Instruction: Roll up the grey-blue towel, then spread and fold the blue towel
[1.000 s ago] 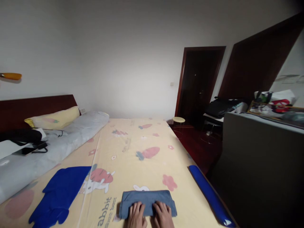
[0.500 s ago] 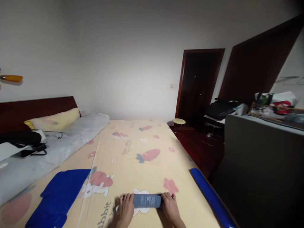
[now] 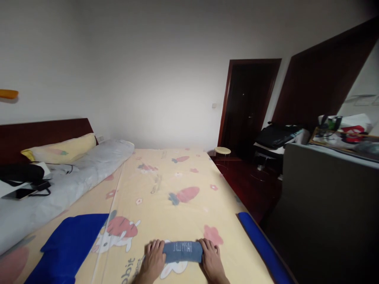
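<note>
On the bed lies a grey-blue rolled cloth (image 3: pixel 182 252) with pale, mirrored lettering that reads "HAPPY LIFE". My left hand (image 3: pixel 156 255) grips its left end, fingers curled over the top. At the opposite end, my right hand (image 3: pixel 211 254) is closed round the roll in the same way. The roll lies level across a printed white rabbit, which it partly covers. Both thumbs are mostly hidden. Left of my left hand, a blue garment (image 3: pixel 69 244) is spread on the sheet.
A cream bedsheet (image 3: pixel 166 181) with carrot and rabbit prints covers the bed. Along its right edge runs a long blue roll (image 3: pixel 262 244). A grey quilt (image 3: pixel 85 181), a phone (image 3: pixel 23 193) and a pillow (image 3: pixel 62 149) lie left. Beyond the bed stands a round stool (image 3: pixel 222 150).
The cloth roll has turned away from me, so its lettering sits nearer the top edge. Both hands stay on its ends. The camera view has shifted slightly to the right.
</note>
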### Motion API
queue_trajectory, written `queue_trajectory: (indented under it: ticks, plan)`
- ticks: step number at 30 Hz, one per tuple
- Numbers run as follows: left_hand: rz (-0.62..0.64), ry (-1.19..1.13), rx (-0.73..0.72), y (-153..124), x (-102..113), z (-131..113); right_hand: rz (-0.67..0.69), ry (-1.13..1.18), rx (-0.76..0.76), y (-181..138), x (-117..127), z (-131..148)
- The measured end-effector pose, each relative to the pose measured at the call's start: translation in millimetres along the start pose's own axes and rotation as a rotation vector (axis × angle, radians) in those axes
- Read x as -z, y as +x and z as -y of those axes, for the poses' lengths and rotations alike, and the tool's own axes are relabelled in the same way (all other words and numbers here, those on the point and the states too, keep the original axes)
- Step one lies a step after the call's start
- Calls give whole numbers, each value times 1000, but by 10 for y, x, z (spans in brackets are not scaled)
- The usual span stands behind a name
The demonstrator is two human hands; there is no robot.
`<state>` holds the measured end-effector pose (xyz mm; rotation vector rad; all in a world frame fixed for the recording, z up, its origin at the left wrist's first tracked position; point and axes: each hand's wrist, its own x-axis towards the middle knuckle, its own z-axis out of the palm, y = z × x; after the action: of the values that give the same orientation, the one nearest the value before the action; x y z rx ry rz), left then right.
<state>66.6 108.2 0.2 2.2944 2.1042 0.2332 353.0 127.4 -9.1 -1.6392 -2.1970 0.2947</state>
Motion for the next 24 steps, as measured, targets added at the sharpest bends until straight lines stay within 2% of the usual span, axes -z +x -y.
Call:
queue_trajectory:
  ticks: [7, 15, 17, 22, 24]
  plan:
    - [-28, -22, -6, -28, -15, 19, 22, 4, -46, 4, 34, 81]
    - [35, -13, 37, -164, -20, -36, 61, 31, -58, -113, 125, 140]
    - [78, -16, 53, -215, -11, -55, 68, -15, -83, -123, 154, 162]
    - [291, -14, 116, -361, 118, 4, 164, -66, -147, -134, 240, 170]
    - [319, -12, 128, -404, 174, 46, 182, -82, -143, -161, 246, 179]
